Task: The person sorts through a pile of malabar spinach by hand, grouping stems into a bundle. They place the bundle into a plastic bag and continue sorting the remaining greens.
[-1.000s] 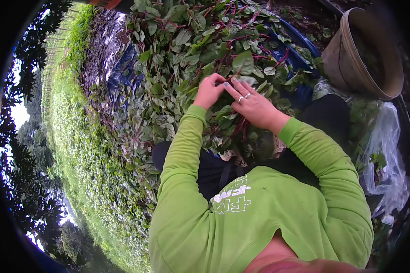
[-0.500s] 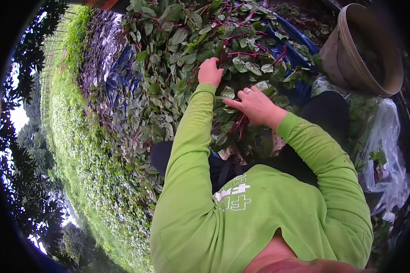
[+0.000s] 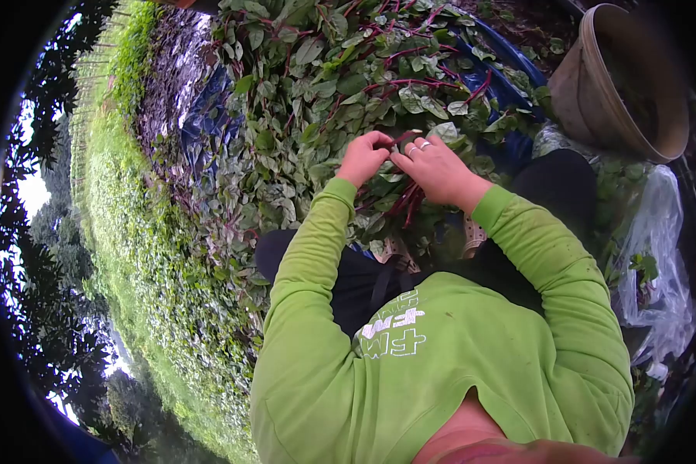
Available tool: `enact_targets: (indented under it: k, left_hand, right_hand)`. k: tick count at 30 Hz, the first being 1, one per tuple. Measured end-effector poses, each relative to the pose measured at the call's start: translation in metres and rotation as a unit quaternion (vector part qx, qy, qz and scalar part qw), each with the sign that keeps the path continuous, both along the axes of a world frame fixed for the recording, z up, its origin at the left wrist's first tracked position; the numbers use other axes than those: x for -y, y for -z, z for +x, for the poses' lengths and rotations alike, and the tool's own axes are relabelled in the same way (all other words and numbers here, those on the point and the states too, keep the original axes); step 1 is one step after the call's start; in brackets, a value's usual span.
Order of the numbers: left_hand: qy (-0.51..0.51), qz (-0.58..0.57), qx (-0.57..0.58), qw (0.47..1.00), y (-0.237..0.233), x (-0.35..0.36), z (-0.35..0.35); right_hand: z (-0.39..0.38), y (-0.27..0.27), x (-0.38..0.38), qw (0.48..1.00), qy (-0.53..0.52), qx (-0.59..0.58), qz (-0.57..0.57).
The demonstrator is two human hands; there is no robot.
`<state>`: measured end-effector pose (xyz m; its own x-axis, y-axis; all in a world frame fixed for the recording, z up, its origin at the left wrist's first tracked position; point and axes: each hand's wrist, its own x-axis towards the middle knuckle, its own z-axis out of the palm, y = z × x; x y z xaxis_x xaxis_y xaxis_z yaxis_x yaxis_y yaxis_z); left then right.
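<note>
A broad pile of red-stemmed leafy greens (image 3: 340,85), which look like Malabar spinach, spreads in front of me. Over its near part my two hands meet, fingertips almost together. My left hand (image 3: 365,158) is closed, thumb and forefinger pinching a dark reddish leafy stem (image 3: 400,140). From the other side, my right hand (image 3: 441,174), with a ring on one finger, has its fingers curled at the same stem; they partly hide it. Just below the hands, a bunch of red stems (image 3: 406,203) lies between my feet.
A large worn bucket (image 3: 568,97) leans at the upper right. Beside my right knee is a clear plastic bag (image 3: 657,255) with some leaves by it. Blue tarp (image 3: 510,69) shows beneath the greens. Grass and low plants (image 3: 143,294) run along the left.
My left hand has drawn back from the pile toward my right hand, and a reddish stem now shows between them. My right hand's outstretched forefinger has curled in.
</note>
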<state>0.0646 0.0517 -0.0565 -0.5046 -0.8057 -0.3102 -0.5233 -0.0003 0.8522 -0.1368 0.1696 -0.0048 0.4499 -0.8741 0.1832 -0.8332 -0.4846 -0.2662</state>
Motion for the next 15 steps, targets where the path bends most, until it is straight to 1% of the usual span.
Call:
enact_targets:
  k: [1,2,3,4,5,6,9,10,13,14,15]
  left_hand:
    - [-0.003,0.087,-0.058,0.994,0.010,-0.005,0.004]
    - [0.029,0.029,-0.055,0.998,0.020,-0.012,0.009]
    - [0.060,-0.030,-0.052,0.996,0.020,-0.020,0.012]
    - [0.089,-0.090,-0.048,0.991,0.019,-0.026,0.016]
    - [0.135,-0.195,-0.024,0.971,0.019,-0.032,0.017]
    - [0.137,-0.204,-0.011,0.969,0.020,-0.036,0.016]
    - [0.151,-0.234,-0.002,0.960,0.021,-0.035,0.014]
    - [0.157,-0.244,-0.005,0.957,0.019,-0.035,0.012]
    - [0.225,-0.230,0.031,0.946,0.016,-0.010,0.002]
    - [0.280,-0.231,0.094,0.927,0.011,0.005,-0.009]
    - [0.153,-0.035,0.073,0.985,-0.006,0.014,-0.030]
  right_hand:
    - [-0.001,0.002,-0.001,1.000,0.010,0.007,-0.003]
    - [-0.001,0.004,-0.002,1.000,0.020,0.014,-0.005]
    - [0.000,0.006,-0.002,0.999,0.028,0.021,-0.009]
    - [0.001,0.007,-0.003,0.999,0.036,0.017,0.017]
    - [0.003,0.007,-0.004,0.998,0.042,0.012,0.043]
    - [0.003,0.007,-0.004,0.997,0.049,0.006,0.068]
    - [0.000,0.008,-0.004,0.998,0.042,0.012,-0.038]
    - [0.000,0.008,-0.002,0.999,0.047,-0.004,-0.004]
    - [-0.002,0.009,0.002,0.993,0.060,-0.043,0.089]
    - [-0.002,0.009,0.003,0.991,0.061,-0.050,0.111]
    - [-0.002,0.008,0.004,0.987,0.061,-0.056,0.134]
